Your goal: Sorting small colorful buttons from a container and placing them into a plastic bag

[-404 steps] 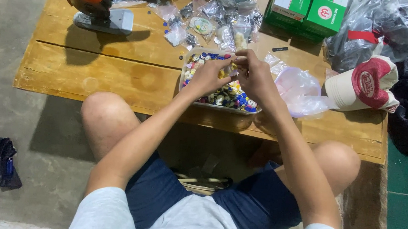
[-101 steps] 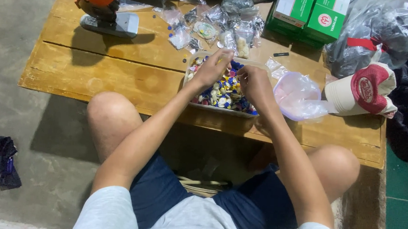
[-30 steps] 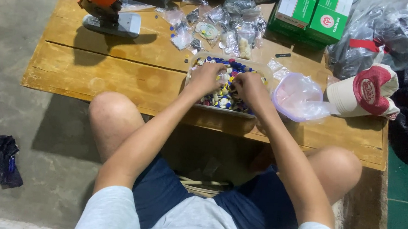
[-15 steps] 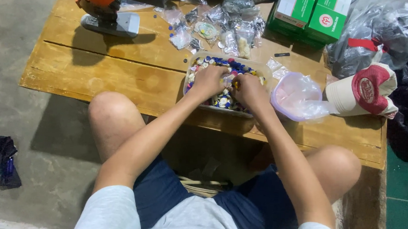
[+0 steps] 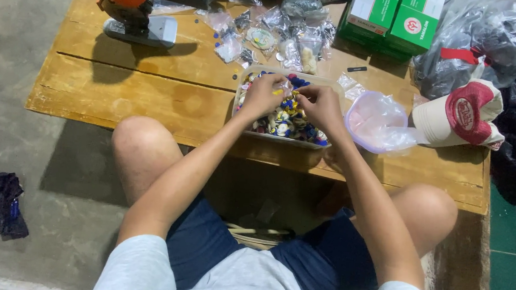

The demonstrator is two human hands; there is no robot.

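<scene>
Both of my hands are over a shallow clear tray full of small round blue, white and yellow pieces on a low wooden table. My left hand and my right hand meet at the fingertips above the tray's middle, pinching a small yellow piece between them. What exactly each finger grips is too small to tell.
A clear plastic bag lies right of the tray, beside a red and cream cap. Several small clear packets sit behind the tray. An orange tool stands at the back left, green boxes at the back right.
My hands have dipped into the tray and then come together above its middle. The camera view has shifted slightly.
</scene>
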